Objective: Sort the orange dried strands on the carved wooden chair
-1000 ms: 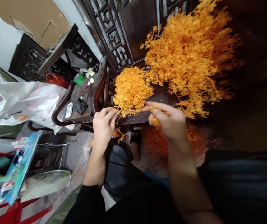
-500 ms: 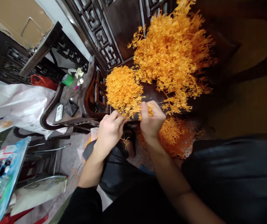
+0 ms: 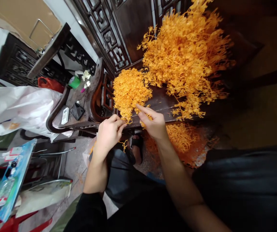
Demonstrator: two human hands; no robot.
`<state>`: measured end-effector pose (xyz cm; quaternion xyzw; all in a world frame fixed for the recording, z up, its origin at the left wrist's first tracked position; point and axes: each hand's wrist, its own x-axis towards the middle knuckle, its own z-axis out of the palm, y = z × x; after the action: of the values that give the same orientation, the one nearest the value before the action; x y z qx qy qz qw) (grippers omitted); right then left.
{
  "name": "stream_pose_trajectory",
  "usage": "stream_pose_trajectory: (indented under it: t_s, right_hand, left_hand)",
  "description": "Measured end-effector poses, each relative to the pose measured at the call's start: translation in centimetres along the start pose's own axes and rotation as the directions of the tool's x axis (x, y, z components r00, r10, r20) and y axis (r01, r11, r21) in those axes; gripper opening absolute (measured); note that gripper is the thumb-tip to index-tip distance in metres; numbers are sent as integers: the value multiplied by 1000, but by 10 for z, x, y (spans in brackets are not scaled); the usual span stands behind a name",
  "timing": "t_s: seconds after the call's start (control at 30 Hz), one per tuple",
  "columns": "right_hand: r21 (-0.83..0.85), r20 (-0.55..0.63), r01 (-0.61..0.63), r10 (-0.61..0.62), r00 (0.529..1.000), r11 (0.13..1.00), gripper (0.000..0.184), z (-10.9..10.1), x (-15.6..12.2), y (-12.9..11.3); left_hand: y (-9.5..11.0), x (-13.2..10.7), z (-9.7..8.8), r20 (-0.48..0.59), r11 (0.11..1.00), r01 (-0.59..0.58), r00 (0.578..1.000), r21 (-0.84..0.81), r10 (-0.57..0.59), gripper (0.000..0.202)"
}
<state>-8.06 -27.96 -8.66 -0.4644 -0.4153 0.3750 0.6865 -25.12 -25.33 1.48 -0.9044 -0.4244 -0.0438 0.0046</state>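
My left hand (image 3: 108, 133) is closed, pinching a thin orange sprig (image 3: 123, 145) that dangles below it, right at the near edge of a small pile of orange plastic flower bits (image 3: 130, 90). My right hand (image 3: 154, 124) holds a few orange bits in its palm, with the index finger stretched toward that small pile. Both piles lie on a dark wooden bench (image 3: 160, 101). A much larger heap of orange branched sprigs (image 3: 186, 58) fills the bench's far right.
More orange pieces lie on the floor (image 3: 184, 140) under the bench. A dark wooden chair (image 3: 75, 109) at left carries a phone, a remote and a green cup. White plastic bags (image 3: 14, 108) and a blue packet (image 3: 7, 183) sit at far left. My black-clad legs fill the foreground.
My right hand has let go of the clump it was gripping with the left and opened its index finger toward the small pile. The left hand dropped slightly, still pinching a sprig.
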Motion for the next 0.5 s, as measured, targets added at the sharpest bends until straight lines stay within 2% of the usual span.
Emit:
stream_pose_trajectory:
  t_s: [0.1,0.2,0.27,0.33,0.4,0.5]
  right_hand:
    - [-138,13,75,-74,997,988,46,8,-2,-4]
    - [-124,-62,50,-58,996,991,44,11,0,-4]
    - [48,-143,-76,82,986,996,45,10,2,2]
    - [310,-165,-201,260,951,929,43,8,4,11]
    - [526,-110,-264,373,921,808,44,7,7,19]
    - [681,13,-313,416,909,662,43,6,10,23]
  left_hand:
    - [5,3,4,48,990,-10,999,143,4,24]
    - [7,4,7,62,987,-26,998,158,16,23]
    - [4,3,7,39,999,-43,998,2,43,20]
    - [-2,3,5,-3,971,-66,998,-231,67,16]
    - [-9,3,2,-26,893,-88,996,-440,86,15]
    - [-18,4,-2,0,778,-105,991,-620,134,15]
